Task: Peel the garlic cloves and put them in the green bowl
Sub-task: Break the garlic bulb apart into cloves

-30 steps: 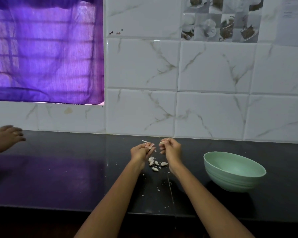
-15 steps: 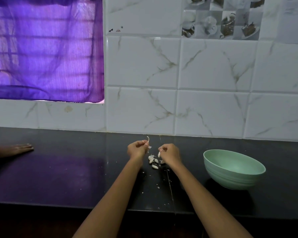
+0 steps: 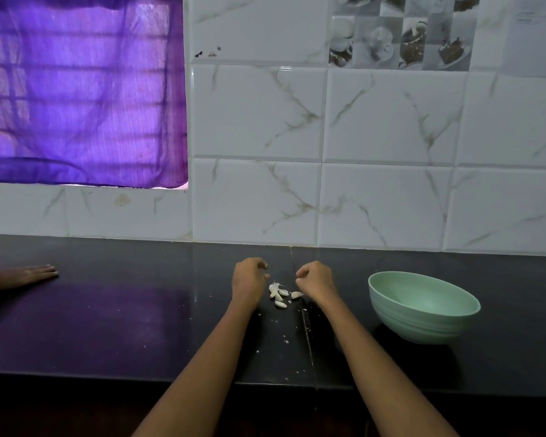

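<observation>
Both hands have come apart and lowered since a second ago, when they were raised together picking at a clove. Now the left hand (image 3: 249, 280) and the right hand (image 3: 317, 279) sit either side of the garlic cloves (image 3: 281, 294), fingers loosely curled; whether either pinches anything cannot be told. Those cloves lie in a small pale cluster on the black counter (image 3: 108, 326), with flecks of skin scattered nearer the person. To the right, well apart, the green bowl (image 3: 423, 307) shows only its bare inside. No writing is legible; a paper (image 3: 530, 14) on the tiled wall is too blurred. Another hand (image 3: 29, 274) lies flat at far left.
</observation>
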